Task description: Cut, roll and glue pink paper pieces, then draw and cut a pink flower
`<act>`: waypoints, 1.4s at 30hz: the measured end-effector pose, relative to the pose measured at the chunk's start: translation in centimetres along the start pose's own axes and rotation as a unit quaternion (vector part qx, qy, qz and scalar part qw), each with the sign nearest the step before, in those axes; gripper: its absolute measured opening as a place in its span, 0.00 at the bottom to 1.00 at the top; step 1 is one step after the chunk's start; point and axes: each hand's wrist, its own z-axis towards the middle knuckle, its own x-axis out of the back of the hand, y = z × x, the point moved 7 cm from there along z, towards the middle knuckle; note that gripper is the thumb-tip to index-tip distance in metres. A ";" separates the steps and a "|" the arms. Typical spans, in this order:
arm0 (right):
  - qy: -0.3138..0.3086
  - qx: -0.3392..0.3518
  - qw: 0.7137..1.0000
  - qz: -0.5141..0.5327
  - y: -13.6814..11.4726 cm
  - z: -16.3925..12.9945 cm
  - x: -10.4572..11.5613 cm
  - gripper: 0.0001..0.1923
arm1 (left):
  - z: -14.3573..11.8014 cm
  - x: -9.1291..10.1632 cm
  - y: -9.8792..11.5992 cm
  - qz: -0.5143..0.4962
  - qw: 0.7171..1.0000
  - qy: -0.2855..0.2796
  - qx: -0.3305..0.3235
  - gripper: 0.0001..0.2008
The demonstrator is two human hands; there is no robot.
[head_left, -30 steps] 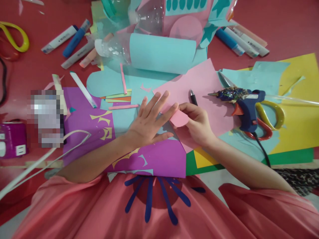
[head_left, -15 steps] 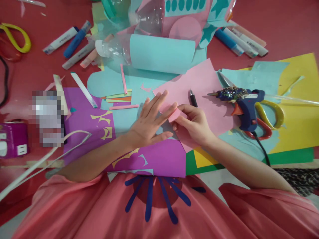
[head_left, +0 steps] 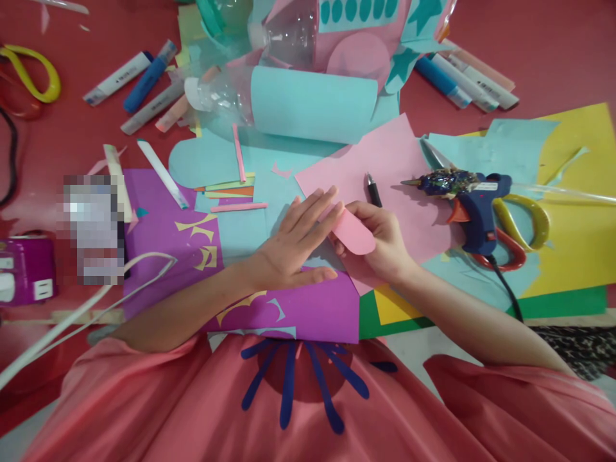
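Between my hands is a small pink paper piece [head_left: 355, 232] with a rounded end, its face turned up. My right hand [head_left: 387, 240] is closed on it from the right; some of its fingertips are hidden under the paper. My left hand [head_left: 293, 247] is open, with fingers stretched out and the thumb apart. Its index fingertip meets the paper's upper left end. Beneath both hands lies a larger pink sheet [head_left: 394, 151], bearing a black-tipped pen [head_left: 373, 190]. Just left of my left hand is a thin pink paper strip [head_left: 239, 207].
A glue gun [head_left: 481, 205] lies over scissors [head_left: 534, 224] at right. A bottle wrapped in light blue paper [head_left: 312, 102] lies beyond my hands. Markers [head_left: 151, 74] are at far left, more markers [head_left: 474, 80] at far right. Purple paper [head_left: 317, 308] with scraps lies nearest me.
The pink paper piece has turned so that more of its face shows, over my right hand's fingers. My left hand has tilted slightly, its fingers closer together and its thumb lower.
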 end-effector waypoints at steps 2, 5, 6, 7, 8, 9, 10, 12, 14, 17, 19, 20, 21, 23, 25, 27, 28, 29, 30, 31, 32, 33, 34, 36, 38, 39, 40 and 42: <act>-0.005 -0.007 1.000 -0.009 -0.1 0.0 0.0 0.18 | 0.1 0.1 0.3 0.011 1.000 -0.004 0.008 0.39; -0.001 0.003 1.000 -0.020 -0.3 0.0 0.1 0.18 | 0.1 0.1 0.3 0.028 0.999 -0.014 0.010 0.39; 0.003 0.009 1.000 -0.021 -0.3 0.0 0.2 0.17 | 0.1 0.0 0.2 0.031 0.999 -0.017 0.007 0.40; 0.008 0.014 1.000 -0.020 -0.4 0.0 0.2 0.17 | 0.1 -0.2 0.0 0.033 0.999 -0.017 0.003 0.40; 0.010 0.014 1.000 -0.017 -0.3 0.0 0.2 0.17 | 0.1 -0.3 -0.2 0.033 0.999 -0.013 -0.003 0.41; 0.011 0.012 1.000 -0.010 -0.2 0.0 0.3 0.17 | 0.0 -0.4 -0.4 0.032 0.999 -0.006 -0.011 0.42; 0.009 0.008 1.000 -0.004 -0.2 0.0 0.2 0.17 | 0.0 -0.5 -0.6 0.029 0.999 0.000 -0.016 0.43; 0.001 0.007 1.000 0.005 -0.2 0.1 0.1 0.17 | -0.1 -0.5 -0.9 0.019 0.999 0.014 -0.026 0.43; -0.009 0.017 1.000 -0.004 -0.4 0.1 0.0 0.18 | -0.1 -0.2 -1.0 0.013 0.999 0.026 -0.028 0.40; -0.018 0.046 0.998 -0.047 -0.8 0.1 0.0 0.19 | -0.1 0.8 -0.9 0.008 0.999 0.034 -0.018 0.34; -0.022 0.072 0.994 -0.085 -0.9 0.1 0.1 0.19 | 0.0 1.5 -0.6 -0.007 0.999 0.035 -0.016 0.31; -0.022 0.088 0.990 -0.104 -1.0 0.0 0.1 0.18 | 0.0 2.1 -0.6 -0.017 0.998 0.060 -0.012 0.28; -0.023 0.104 0.987 -0.123 -1.0 -0.1 0.1 0.16 | 0.1 2.6 -0.7 -0.023 0.996 0.081 -0.004 0.26; -0.026 0.130 0.979 -0.156 -1.0 -0.4 0.1 0.10 | 0.1 3.4 -1.0 -0.027 0.991 0.126 0.020 0.20; -0.028 0.141 0.974 -0.176 -0.8 -0.6 0.0 0.07 | 0.2 3.7 -1.2 -0.033 0.987 0.151 0.038 0.15; -0.023 0.144 0.971 -0.189 -0.8 -0.7 -0.1 0.06 | 0.4 3.7 -1.2 -0.046 0.985 0.159 0.046 0.12; -0.018 0.146 0.970 -0.194 -0.9 -0.8 -0.1 0.06 | 0.4 3.7 -1.2 -0.052 0.984 0.160 0.051 0.11; -0.013 0.148 0.969 -0.197 -1.0 -0.8 -0.2 0.06 | 0.5 3.6 -1.2 -0.054 0.984 0.160 0.057 0.11; -0.010 0.151 0.968 -0.200 -1.1 -0.8 -0.2 0.07 | 0.6 3.6 -1.2 -0.053 0.984 0.157 0.063 0.11; -0.008 0.153 0.967 -0.204 -1.2 -0.8 -0.3 0.07 | 0.6 3.5 -1.1 -0.050 0.984 0.154 0.069 0.11; -0.009 0.155 0.965 -0.209 -1.2 -0.9 -0.4 0.08 | 0.7 3.5 -1.1 -0.047 0.985 0.148 0.074 0.11; -0.011 0.156 0.964 -0.215 -1.3 -0.9 -0.5 0.08 | 0.7 3.4 -1.1 -0.048 0.986 0.142 0.079 0.12; -0.013 0.157 0.962 -0.222 -1.3 -0.9 -0.5 0.09 | 0.8 3.3 -1.1 -0.052 0.986 0.136 0.082 0.13; -0.016 0.164 0.959 -0.230 -1.3 -0.9 -0.6 0.10 | 0.9 3.1 -1.2 -0.072 0.986 0.120 0.088 0.12; -0.014 0.169 0.956 -0.238 -1.4 -0.9 -0.5 0.11 | 1.0 3.0 -1.2 -0.102 0.984 0.110 0.091 0.11; -0.011 0.171 0.955 -0.243 -1.4 -0.9 -0.4 0.11 | 1.0 3.0 -1.3 -0.116 0.983 0.108 0.092 0.11; -0.007 0.172 0.953 -0.249 -1.4 -0.9 -0.4 0.11 | 1.0 3.0 -1.3 -0.129 0.981 0.110 0.094 0.10; -0.002 0.173 0.951 -0.256 -1.5 -0.8 -0.3 0.11 | 1.0 3.0 -1.5 -0.153 0.976 0.115 0.102 0.10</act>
